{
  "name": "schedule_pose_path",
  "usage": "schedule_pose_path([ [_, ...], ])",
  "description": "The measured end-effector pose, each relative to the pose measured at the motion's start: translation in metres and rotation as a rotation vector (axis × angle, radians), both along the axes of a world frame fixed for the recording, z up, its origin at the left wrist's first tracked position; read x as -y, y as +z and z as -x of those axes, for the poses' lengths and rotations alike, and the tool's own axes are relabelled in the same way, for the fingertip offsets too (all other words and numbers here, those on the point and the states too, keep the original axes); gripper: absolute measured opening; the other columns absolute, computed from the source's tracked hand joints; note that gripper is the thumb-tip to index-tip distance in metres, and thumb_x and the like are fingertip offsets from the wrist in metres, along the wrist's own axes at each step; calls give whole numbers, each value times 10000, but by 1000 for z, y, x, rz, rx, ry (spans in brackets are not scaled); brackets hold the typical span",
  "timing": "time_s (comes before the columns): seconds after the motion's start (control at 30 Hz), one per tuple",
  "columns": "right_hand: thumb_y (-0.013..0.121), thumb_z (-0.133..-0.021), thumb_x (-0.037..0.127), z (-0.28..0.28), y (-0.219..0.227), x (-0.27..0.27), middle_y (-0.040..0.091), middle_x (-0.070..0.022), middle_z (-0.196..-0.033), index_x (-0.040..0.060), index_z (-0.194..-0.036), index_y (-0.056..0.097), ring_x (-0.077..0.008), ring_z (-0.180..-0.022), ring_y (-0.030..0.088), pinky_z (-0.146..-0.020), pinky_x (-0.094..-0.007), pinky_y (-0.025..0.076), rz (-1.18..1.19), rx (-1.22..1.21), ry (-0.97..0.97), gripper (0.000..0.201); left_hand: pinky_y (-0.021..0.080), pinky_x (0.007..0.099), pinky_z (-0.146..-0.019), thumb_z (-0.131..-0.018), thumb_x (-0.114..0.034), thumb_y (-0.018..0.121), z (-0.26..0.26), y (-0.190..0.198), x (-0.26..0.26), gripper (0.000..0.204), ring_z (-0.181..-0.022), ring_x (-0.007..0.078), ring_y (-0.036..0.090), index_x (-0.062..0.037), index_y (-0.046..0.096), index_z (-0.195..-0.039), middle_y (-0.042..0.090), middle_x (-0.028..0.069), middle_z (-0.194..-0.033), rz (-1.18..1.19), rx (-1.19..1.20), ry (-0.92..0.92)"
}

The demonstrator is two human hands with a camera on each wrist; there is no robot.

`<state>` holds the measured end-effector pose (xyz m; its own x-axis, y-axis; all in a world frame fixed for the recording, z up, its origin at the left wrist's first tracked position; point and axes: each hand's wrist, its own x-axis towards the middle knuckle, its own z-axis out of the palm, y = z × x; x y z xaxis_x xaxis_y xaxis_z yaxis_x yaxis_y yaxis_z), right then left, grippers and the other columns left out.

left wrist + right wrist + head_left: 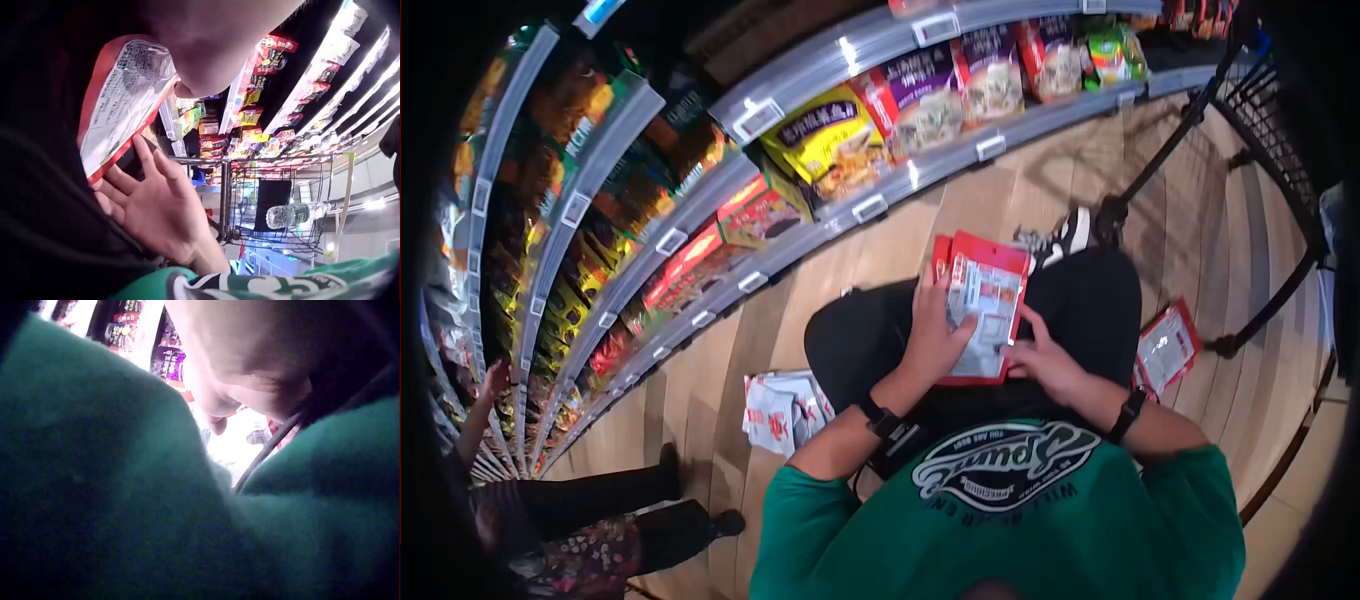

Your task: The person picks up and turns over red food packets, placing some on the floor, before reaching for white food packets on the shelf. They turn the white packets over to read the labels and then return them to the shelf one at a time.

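In the head view, a small stack of flat red-edged plastic packets [985, 290], with white printed labels facing up, lies over my lap. My left hand [935, 335] holds the stack at its left side, thumb across the label and fingers round the edge. At the lower right edge is my right hand [1045, 362], its thumb and fingers touching the packets. The left wrist view shows that right hand [162, 209] with fingers loosely extended beside the red border of a packet [125, 100]. Sleeve cloth hides most of the right wrist view.
White packets with red print [788, 410] lie on the wooden floor to the left, a red-edged packet [1167, 345] to the right. Shelves of bagged food [925, 105] curve ahead and left. A wire cart [1280, 130] stands right; another person [590, 530] is at lower left.
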<state>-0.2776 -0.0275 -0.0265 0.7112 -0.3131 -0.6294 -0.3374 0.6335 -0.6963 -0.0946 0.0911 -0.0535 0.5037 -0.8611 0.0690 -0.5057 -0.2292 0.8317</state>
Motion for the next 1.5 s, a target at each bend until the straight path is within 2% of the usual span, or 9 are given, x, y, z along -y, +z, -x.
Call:
schedule_pose_path([
  [0.17,665,-855,153,-3,0,0,563,-80,-1127,246,-1501,123,-145,-1051,533,-886,-323,419,9,-103,22,848,216,467,-1125,-798,-111,648,7,34,-7,691,-1400,456,177,7,345,-1407,219,276,-1505,-31,161,-124],
  [0.3,668,-849,168,-6,-2,2,582,-72,-1128,238,-1505,109,-142,-1050,534,-903,-333,395,-5,-99,35,866,299,439,-1088,-829,-86,615,7,43,-11,620,-1329,405,367,-13,381,-1399,361,228,-1456,43,233,-193],
  [0.5,644,-866,152,-6,-6,1,590,-63,-1092,255,-1507,105,-144,-1049,529,-902,-331,395,-14,-79,13,844,390,390,-1027,-803,-68,675,16,51,-14,631,-1264,338,470,-88,424,-1382,404,206,-1428,81,62,-176],
  [0.7,594,-894,103,-2,-12,0,577,-76,-1121,252,-1503,116,-126,-1003,553,-866,-292,450,31,-47,27,788,420,357,-999,-766,-14,699,13,45,-10,823,-1237,343,498,-96,262,-1460,479,204,-1350,-191,-309,-161],
  [0.87,647,-854,30,-6,-9,-1,525,-105,-1168,125,-1495,50,-176,-1038,565,-919,-345,457,292,131,19,881,425,337,-995,-727,56,709,1,31,-19,925,-1228,239,498,-62,179,-1477,507,167,-1301,-17,-598,-34],
  [1.03,689,-807,6,-24,62,19,407,-116,-1272,67,-1481,81,-156,-981,582,-800,-286,518,596,310,-123,909,412,357,-1020,-738,55,723,-9,79,-16,892,-1233,212,473,-35,168,-1430,455,129,-1317,312,-877,41],
  [1.13,669,-843,80,-40,78,32,466,-132,-1273,71,-1480,145,-208,-1079,571,-876,-333,507,451,457,-64,825,427,372,-1010,-778,49,693,-22,107,-3,840,-1232,219,472,-38,144,-1407,447,135,-1310,474,-821,19],
  [1.3,641,-886,212,-78,101,21,501,-131,-1333,81,-1431,306,-278,-1233,494,-1045,-448,401,-468,710,-240,653,432,368,-1002,-823,45,651,-37,143,14,822,-1247,226,455,-36,80,-1408,417,159,-1324,741,-847,57],
  [1.5,574,-929,249,-144,121,23,507,-117,-1340,49,-1377,372,-281,-1231,506,-1015,-453,428,48,679,-124,531,393,387,-1036,-817,60,634,-60,166,25,897,-1269,233,434,-82,21,-1457,382,140,-1380,837,-730,87],
])
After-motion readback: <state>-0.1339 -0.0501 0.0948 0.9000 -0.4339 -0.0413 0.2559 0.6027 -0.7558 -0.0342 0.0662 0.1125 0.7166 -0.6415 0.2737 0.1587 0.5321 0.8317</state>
